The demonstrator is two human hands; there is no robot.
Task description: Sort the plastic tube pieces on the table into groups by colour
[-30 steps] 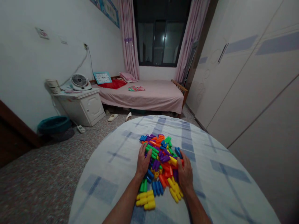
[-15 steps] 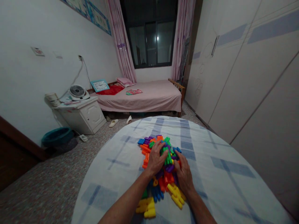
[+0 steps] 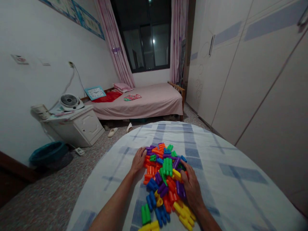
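A loose heap of plastic tube-shaped pieces in orange, purple, blue, green and yellow lies on the cloth-covered table [image 3: 115,166]. At the heap's upper left edge is my left hand [image 3: 139,159], its fingertips touching purple and orange pieces, fingers slightly apart. My right hand [image 3: 192,179] curves around the right side, fingers apart, against purple and orange pieces. Between the hands a green piece [image 3: 167,166] sits on top. Nearer to me lie yellow pieces [image 3: 184,213], blue pieces [image 3: 162,214] and a green piece [image 3: 145,214].
Beyond the table stands a bed [image 3: 144,102] with a clock [image 3: 95,92] on it. A fan [image 3: 69,100] rests on a white cabinet [image 3: 86,128] at the left, near a teal bin [image 3: 49,154]. A wardrobe [image 3: 231,80] lines the right side.
My left hand has moved left, off the middle of the heap to its left edge, uncovering pieces there. My right hand stays at the right side. The view has shifted slightly.
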